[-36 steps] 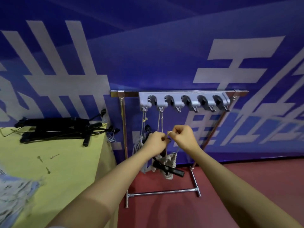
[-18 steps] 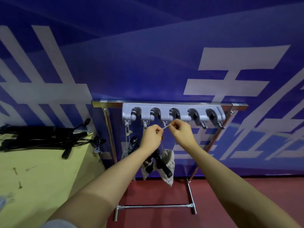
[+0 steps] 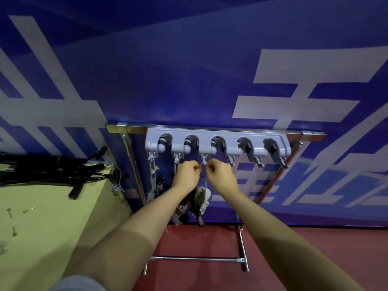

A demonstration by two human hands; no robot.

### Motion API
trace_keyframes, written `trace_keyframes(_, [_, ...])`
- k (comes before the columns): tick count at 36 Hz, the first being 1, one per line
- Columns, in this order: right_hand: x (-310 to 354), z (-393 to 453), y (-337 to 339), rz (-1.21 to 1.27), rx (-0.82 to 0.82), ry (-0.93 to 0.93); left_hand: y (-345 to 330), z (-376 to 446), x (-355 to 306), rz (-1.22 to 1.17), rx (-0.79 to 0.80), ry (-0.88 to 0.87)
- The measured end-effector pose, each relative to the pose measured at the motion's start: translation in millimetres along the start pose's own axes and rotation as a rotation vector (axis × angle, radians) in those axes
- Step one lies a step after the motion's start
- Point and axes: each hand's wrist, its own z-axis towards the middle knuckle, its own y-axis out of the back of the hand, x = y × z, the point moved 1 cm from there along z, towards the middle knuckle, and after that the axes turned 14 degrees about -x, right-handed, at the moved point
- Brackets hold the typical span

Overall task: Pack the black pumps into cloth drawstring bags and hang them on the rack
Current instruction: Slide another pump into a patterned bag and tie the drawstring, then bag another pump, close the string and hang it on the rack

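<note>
While both hands work at the third hook (image 3: 203, 159) from the left on the grey rack (image 3: 218, 143), the deciding relation is vertical: the hook sits directly above the gap between the two fists, just over the knuckles. The left hand (image 3: 186, 175) and the right hand (image 3: 220, 175) are each closed in a pinch on the drawstring (image 3: 206, 181), one on either side of the hook and equally near it. The string runs straight down from the pinch to the cloth bag (image 3: 201, 198), which hangs below the wrists with a black pump (image 3: 199, 217) protruding from it, long axis close to vertical. Two other bags hang on the first two hooks to the left. Judged from this, the loop needs a short lift up and over the hook; whether it has already caught cannot be told.
</note>
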Motion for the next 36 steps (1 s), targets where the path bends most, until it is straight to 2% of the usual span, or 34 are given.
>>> trace_keyframes(7, [2,-10,0,-0.045,-0.028,-0.053,11,-6,4,0.032,0.008,-0.041])
trace_keyframes(13, [18,-21,-6,0.012,0.054,-0.053,42,-12,20,0.047,-0.063,-0.029])
trace_keyframes(18, [46,-30,-23,0.007,0.207,0.042,78,-18,44,0.086,-0.116,-0.023])
trace_keyframes(26, [116,-45,-78,0.077,0.279,0.102,142,-20,111,0.068,-0.217,0.118])
trace_keyframes(36, [223,-91,-184,0.121,0.409,0.139,253,-36,233,0.031,-0.288,0.287])
